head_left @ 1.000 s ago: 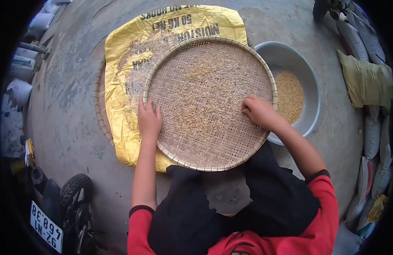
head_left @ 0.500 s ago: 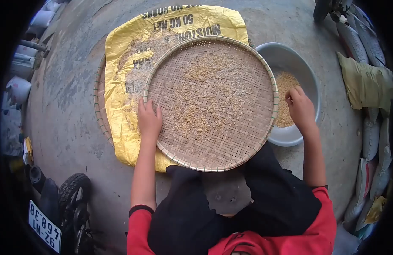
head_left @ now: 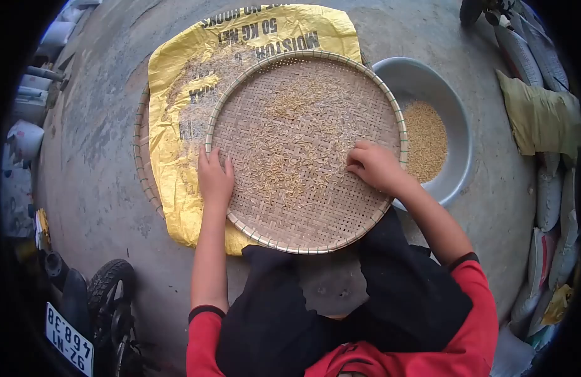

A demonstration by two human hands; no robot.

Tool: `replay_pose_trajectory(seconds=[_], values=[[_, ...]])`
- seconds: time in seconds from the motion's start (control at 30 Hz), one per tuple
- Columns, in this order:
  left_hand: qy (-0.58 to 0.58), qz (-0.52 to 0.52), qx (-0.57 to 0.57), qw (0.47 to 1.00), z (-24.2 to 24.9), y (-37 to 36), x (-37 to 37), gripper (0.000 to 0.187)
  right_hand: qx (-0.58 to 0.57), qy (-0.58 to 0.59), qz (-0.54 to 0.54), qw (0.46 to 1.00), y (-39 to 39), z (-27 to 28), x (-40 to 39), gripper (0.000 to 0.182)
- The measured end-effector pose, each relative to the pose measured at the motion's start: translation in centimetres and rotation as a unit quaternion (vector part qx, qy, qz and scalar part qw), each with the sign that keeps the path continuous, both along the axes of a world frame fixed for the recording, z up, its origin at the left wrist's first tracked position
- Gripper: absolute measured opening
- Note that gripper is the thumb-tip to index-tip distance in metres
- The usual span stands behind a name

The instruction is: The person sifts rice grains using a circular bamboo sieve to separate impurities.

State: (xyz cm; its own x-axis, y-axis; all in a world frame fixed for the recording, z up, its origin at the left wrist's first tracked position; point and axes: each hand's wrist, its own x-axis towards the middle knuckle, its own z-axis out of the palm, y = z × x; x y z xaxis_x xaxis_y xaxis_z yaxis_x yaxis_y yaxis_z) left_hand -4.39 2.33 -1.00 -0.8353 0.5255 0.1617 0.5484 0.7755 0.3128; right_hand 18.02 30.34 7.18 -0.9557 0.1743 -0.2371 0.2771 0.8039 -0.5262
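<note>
A round woven bamboo tray [head_left: 328, 229] rests in front of me, with pale yellow grains [head_left: 284, 169] scattered over its weave. At its left rim is my left hand [head_left: 216, 182], fingers over the edge and thumb on the inner side, gripping it. My right hand [head_left: 375, 166] is over the right part of the tray, low above the grains. Its fingers are curled together, and whatever they pinch is hidden. Beside the tray on the right stands a metal basin [head_left: 457, 135] with a heap of grain [head_left: 426, 141] in it.
Under the tray lies a yellow printed sack [head_left: 183, 217] with husks on it, over another woven tray [head_left: 143, 160]. A motorbike wheel [head_left: 108, 286] stands at lower left. Filled sacks [head_left: 545, 119] line the right side, and white containers [head_left: 26, 138] the left.
My right hand has moved left from above the basin to over the tray. My left hand stays on the rim. The whole view has shifted slightly.
</note>
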Motion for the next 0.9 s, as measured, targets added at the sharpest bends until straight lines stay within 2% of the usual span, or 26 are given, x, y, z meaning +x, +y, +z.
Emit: replay_pose_trajectory(seconds=[0.1,0.47,0.9], values=[[0.008,-0.002,0.002,1.000,-0.2,-0.1,0.1,0.038,0.024,-0.020,0.002,1.000,-0.3,0.0,0.0,0.012],[0.006,0.004,0.005,1.000,0.1,0.1,0.2,0.039,0.058,0.043,0.048,0.996,-0.5,-0.1,0.3,0.013],[0.006,0.001,0.000,1.000,0.1,0.0,0.2,0.038,0.122,0.045,0.096,0.987,-0.8,-0.7,0.6,0.013]])
